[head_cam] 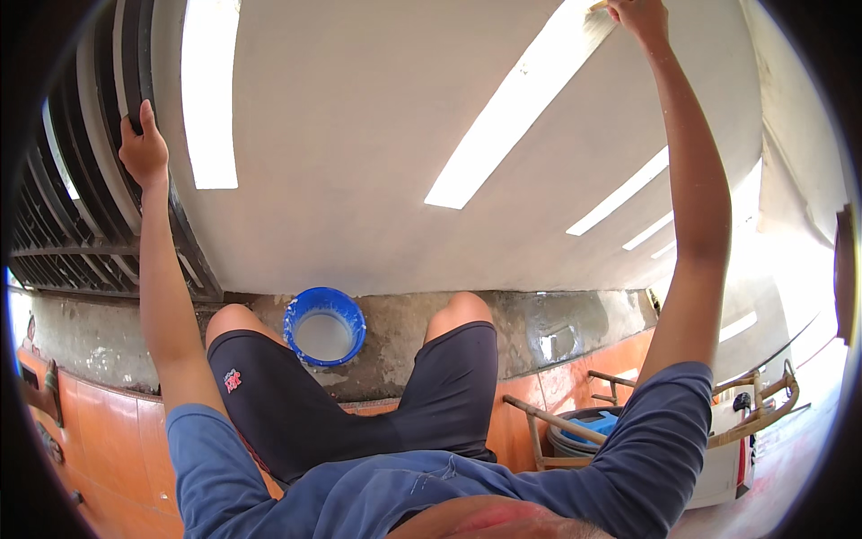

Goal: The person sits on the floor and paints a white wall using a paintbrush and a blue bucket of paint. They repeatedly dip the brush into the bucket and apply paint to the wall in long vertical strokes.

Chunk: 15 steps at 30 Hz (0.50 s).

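Note:
At the upper left, my left hand (143, 145) grips a vertical bar of the black metal gate (145, 60), thumb up. My raised right hand (643, 17) holds the handle of a paintbrush (598, 20) at the top right; its pale bristles touch or nearly touch the wall by a bright slot, though glare blurs them. The whitish wall (337, 135) fills the area before me. On the concrete strip between my knees stands a blue plastic bucket (325, 357) with whitish liquid inside and splashes on its inner side.
Bright narrow openings (512, 108) cut through the wall. Wet patches (559, 337) mark the concrete strip. Orange tiles (114, 418) cover the floor. At the lower right stand a bamboo or cane frame (566, 428), a dark tub (562, 441) with something blue in it, and a white box (717, 471).

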Available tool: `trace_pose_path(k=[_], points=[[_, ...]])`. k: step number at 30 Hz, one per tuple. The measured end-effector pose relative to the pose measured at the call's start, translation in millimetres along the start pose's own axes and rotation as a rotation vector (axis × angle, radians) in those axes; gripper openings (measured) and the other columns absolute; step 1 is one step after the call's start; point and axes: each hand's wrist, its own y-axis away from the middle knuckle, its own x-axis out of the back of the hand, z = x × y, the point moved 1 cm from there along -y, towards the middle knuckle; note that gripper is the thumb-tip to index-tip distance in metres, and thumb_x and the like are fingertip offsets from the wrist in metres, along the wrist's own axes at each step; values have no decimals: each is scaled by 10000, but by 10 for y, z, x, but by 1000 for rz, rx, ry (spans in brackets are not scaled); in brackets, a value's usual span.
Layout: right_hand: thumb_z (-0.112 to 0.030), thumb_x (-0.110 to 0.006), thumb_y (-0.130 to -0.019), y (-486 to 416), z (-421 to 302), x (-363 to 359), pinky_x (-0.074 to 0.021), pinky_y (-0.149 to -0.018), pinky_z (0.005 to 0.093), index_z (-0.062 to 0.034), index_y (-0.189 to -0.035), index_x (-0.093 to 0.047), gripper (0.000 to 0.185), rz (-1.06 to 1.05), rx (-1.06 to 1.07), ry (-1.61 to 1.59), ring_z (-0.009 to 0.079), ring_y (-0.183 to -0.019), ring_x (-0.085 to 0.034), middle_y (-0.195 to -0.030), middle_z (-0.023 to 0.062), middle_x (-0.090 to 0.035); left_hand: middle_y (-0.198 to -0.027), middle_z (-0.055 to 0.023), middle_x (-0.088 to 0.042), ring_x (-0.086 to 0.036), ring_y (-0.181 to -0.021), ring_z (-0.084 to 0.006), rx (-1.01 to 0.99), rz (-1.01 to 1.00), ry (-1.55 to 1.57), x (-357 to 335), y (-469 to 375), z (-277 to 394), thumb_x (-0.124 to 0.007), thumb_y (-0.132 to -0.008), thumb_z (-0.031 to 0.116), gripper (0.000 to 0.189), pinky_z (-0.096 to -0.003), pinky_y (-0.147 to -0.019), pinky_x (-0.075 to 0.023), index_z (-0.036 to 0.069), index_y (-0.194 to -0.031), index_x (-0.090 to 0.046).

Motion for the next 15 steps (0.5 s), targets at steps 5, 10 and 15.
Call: trace_pose_path(k=[5,10,15], points=[[-387,-700,-835,-8,6,-291,-527,-814,443,-63,-887,-696,328,266,-123,-22,275,-948,-644,-995,109,-682,-832,-123,-715,-709,-786,-286,15,-20,25,2,14,6,-473,-941,638,629,-381,-693,-565,49,-1057,-662],[-291,-693,-841,95,-65,-126,-465,-928,457,-58,-1033,-654,305,120,-98,-380,321,-1029,-600,-1047,152,-661,-838,-122,-719,-711,-749,-287,-20,16,-9,-4,5,-4,-479,-943,628,612,-377,-662,-569,56,-1060,-663],[-247,-692,-853,168,-224,-75,-464,-931,451,-55,-1070,-636,295,37,-265,-426,326,-1041,-594,-1076,155,-654,-843,-131,-719,-711,-760,-301,-57,67,-14,-7,16,7,-474,-944,630,613,-390,-667,-571,56,-1045,-662]])
